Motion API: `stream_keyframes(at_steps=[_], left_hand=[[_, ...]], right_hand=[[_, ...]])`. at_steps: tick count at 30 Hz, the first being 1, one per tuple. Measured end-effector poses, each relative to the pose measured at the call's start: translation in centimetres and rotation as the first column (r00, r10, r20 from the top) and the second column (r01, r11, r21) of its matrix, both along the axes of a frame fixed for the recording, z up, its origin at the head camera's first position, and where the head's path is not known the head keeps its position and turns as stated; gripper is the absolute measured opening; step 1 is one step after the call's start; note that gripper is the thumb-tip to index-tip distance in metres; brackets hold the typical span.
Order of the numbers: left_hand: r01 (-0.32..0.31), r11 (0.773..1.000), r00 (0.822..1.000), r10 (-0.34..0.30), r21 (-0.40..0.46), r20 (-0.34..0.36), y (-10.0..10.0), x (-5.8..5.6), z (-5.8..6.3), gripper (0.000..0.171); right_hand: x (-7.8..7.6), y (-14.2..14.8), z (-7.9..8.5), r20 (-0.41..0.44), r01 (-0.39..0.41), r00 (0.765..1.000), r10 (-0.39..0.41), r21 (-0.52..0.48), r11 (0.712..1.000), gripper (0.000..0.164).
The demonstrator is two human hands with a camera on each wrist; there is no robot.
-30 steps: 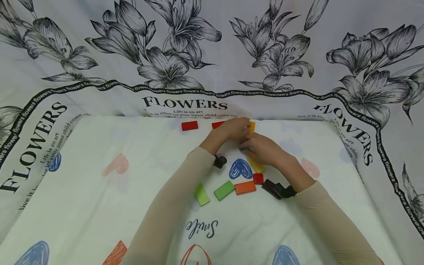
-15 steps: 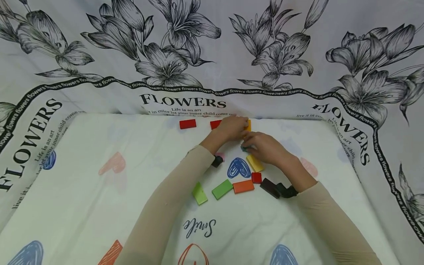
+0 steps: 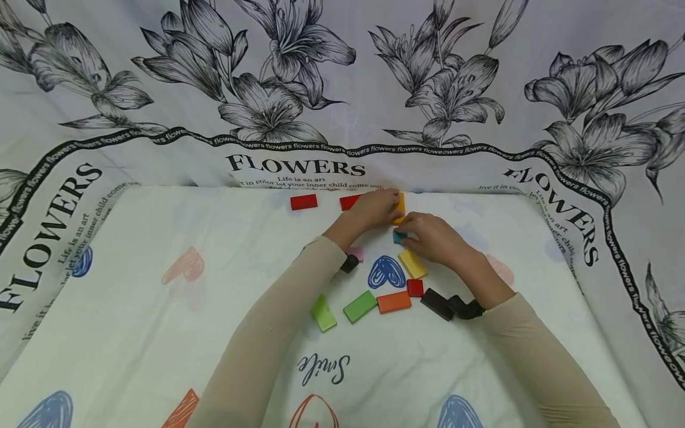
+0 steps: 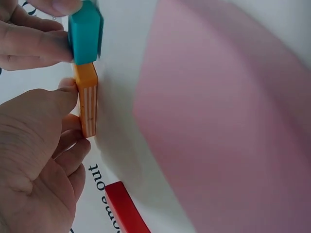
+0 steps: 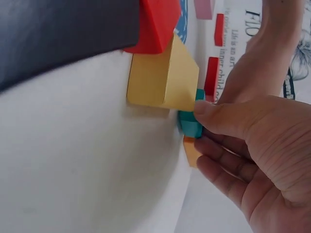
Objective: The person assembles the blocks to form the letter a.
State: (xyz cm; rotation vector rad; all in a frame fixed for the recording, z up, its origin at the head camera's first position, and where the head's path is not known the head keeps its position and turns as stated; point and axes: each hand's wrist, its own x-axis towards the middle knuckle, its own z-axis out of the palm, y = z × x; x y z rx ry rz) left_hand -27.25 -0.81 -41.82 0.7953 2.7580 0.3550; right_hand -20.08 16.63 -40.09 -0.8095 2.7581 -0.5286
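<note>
My left hand [image 3: 373, 209] pinches an orange block [image 4: 88, 104] near the far edge of the surface, thumb on one side and fingers on the other. My right hand [image 3: 432, 239] holds a small teal block [image 3: 399, 236] between thumb and fingers. In the left wrist view the teal block [image 4: 84, 36] sits right at the orange block's end. A yellow block [image 3: 412, 263] lies on the near side of the teal one, below the right hand. Past my left hand is a red block [image 3: 349, 203], partly covered by it.
A curved row continues nearer me: a small red block [image 3: 414, 288], an orange-red block [image 3: 394, 302], a dark block [image 3: 437, 304], a green block [image 3: 361, 307] and a light green block [image 3: 323, 313]. Another red block [image 3: 304, 202] lies far left. A pink block [image 5: 204, 8] shows beyond.
My right hand has shifted slightly rightward and its fingers have loosened around the teal block, which shows more. The yellow block is more exposed. My left hand stays at the orange block.
</note>
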Motion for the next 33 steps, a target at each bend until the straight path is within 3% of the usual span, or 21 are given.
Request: stream_keyframes(at_steps=[9,15,26,33], left_hand=[[-0.010,1.000,1.000,0.010,0.000,-0.012,-0.3,0.1,-0.2,0.040],[-0.031,0.999,0.999,0.031,0.016,0.031,-0.4,0.8,-0.3,0.043],[-0.035,0.999,0.999,0.035,0.020,0.032,-0.6,1.4,0.8,0.039],[-0.042,0.999,0.997,0.039,0.032,0.071,-0.5,1.5,0.8,0.042]], right_hand=[[-0.3,0.0,0.2,-0.031,-0.005,0.999,0.006,0.003,1.000,0.028],[0.3,-0.4,0.0,-0.028,0.002,1.000,-0.001,0.043,0.999,0.029],[0.6,-0.8,0.3,-0.068,0.008,0.998,-0.006,0.027,1.000,0.029],[0.3,-0.7,-0.1,-0.064,-0.003,0.998,0.003,-0.004,1.000,0.025]])
